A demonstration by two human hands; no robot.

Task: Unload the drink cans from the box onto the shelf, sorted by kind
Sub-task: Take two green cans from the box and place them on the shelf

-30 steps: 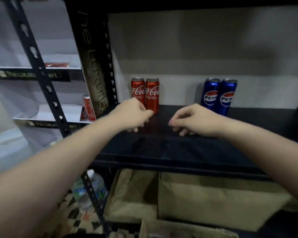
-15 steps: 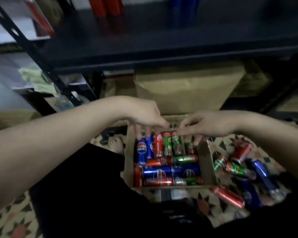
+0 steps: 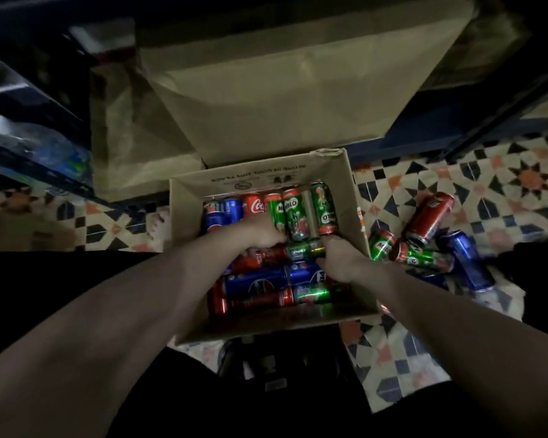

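Down inside the cardboard box (image 3: 355,191), both forearms reach forward; the left hand (image 3: 263,232) and right hand (image 3: 340,262) curl their fingers round either end of a lying green can (image 3: 304,249), with standing cans just beyond the fingers and spilled cans (image 3: 424,235) on the tiled floor (image 3: 503,172) to their right

box (image 3: 355,216): on the floor (image 3: 487,172), straight ahead of me, open.
cans in box (image 3: 257,286): far row upright, near ones lying flat in rows.
left hand (image 3: 261,230): I see it inside the box, over the middle cans.
right hand (image 3: 342,260): inside the box, just right of the left hand.
loose cans (image 3: 424,235): on the floor, right of the box.
paper bags (image 3: 282,90): behind the box.
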